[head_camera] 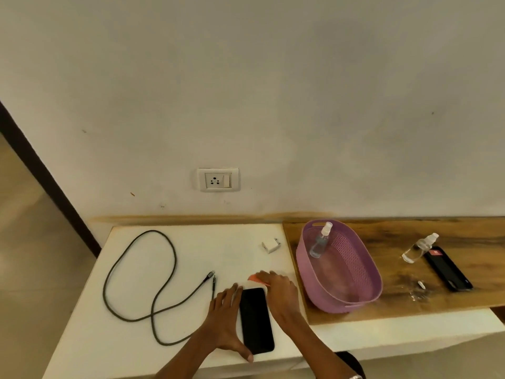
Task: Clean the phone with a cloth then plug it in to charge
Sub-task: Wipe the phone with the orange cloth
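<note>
**Steadying a phone while a cloth works its top edge**

A dark phone (256, 320) lies screen-up near the front edge of a white desk (191, 250). The left hand (222, 321) frames its left side, fingers straight and spread, thumb pressed at the bottom corner. The right hand (278, 292) rests on a white and orange cloth (255, 280) at the phone's top end, its fingers curled over the fabric.

To wipe well, the left hand should probably pin the phone flat so it cannot slide toward the edge, while the cloth travels the full length of the glass in light strokes.

A braided cable (161, 291) loops to the left, unplugged. A white charger plug (270, 245) sits further back, and a wall socket (217, 180) is above. To the right, a purple basket (363, 294) holds a spray bottle (320, 242).

No brand, label or writing is legible anywhere.
</note>
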### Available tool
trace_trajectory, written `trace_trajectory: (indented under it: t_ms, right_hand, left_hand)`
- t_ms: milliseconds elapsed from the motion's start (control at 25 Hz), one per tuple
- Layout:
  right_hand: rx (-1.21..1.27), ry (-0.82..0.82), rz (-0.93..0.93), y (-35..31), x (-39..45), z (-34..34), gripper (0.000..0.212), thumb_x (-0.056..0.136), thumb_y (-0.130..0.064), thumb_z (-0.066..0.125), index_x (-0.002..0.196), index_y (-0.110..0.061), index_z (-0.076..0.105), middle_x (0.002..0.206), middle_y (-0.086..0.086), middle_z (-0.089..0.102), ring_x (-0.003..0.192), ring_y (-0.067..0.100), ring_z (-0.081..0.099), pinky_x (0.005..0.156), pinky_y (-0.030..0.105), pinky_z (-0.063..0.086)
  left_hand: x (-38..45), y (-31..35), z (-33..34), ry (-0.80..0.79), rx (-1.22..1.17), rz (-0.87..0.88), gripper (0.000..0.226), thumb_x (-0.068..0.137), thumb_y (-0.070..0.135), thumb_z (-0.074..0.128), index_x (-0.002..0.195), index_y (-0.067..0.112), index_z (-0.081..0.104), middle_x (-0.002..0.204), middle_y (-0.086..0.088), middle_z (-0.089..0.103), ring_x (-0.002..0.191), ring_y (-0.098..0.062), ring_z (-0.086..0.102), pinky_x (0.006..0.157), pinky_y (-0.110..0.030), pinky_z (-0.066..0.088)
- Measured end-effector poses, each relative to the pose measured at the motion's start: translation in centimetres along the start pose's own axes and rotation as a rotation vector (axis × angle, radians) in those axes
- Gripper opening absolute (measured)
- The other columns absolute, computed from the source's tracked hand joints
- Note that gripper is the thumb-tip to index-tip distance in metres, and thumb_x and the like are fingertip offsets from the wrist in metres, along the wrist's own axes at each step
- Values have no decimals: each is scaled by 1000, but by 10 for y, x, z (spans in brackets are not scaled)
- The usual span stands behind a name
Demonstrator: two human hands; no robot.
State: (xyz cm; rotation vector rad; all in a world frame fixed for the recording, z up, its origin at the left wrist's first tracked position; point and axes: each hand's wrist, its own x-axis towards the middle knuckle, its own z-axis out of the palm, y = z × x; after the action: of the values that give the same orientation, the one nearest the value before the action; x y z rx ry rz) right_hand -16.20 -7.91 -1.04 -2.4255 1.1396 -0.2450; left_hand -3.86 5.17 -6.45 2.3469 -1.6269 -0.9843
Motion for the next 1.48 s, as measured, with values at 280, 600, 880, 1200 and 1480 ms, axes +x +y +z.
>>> trace_trajectory:
  t_ms: [280, 600, 880, 1200, 1480]
  right_hand:
    - [-140, -195, -137, 32, -16, 38, 38, 99, -36, 45, 130, -14, 51, 132, 12, 55, 112, 21, 57, 100, 32, 46]
    - [-12, -373, -6, 30, -46, 28, 56, 104, -26, 36, 154, -17, 12, 160, -4, 18, 144, 18, 29, 117, 22, 25]
    - [-29, -386, 92, 39, -85, 31, 66, 101, -12, 42, 154, -25, 4, 162, -4, 13, 144, 20, 30, 115, 33, 29]
    - [-210, -572, 103, 47, -109, 38, 83, 97, -12, 53, 153, -17, -7, 163, 1, -6, 150, 23, 11, 119, 34, 17]
    - [-362, -234, -126, 55, -129, 32, 173, -1, -71, 81, 144, 6, 27, 160, 15, -16, 146, 5, 21, 65, 14, 53]
  left_hand:
    - [1, -6, 7, 75, 31, 39, 161, 30, 98, 61, 149, 34, -27, 161, 8, -28, 151, -25, -20, 117, -46, -10]
    - [1, -7, 7, 89, 93, 55, 160, 30, 103, 52, 151, 30, -23, 164, 3, -23, 152, -28, -17, 116, -43, -14]
    - [-2, -3, 4, 79, 123, 23, 164, 29, 101, 56, 153, 26, -19, 165, -1, -17, 152, -31, -11, 121, -46, -4]
    - [-4, -1, 1, 96, 125, 27, 165, 27, 101, 55, 155, 23, -15, 166, -1, -12, 153, -31, -6, 122, -48, 3]
    - [-6, -1, -1, 104, 133, 39, 163, 31, 100, 57, 155, 23, -14, 166, 0, -11, 153, -31, -6, 123, -49, 4]
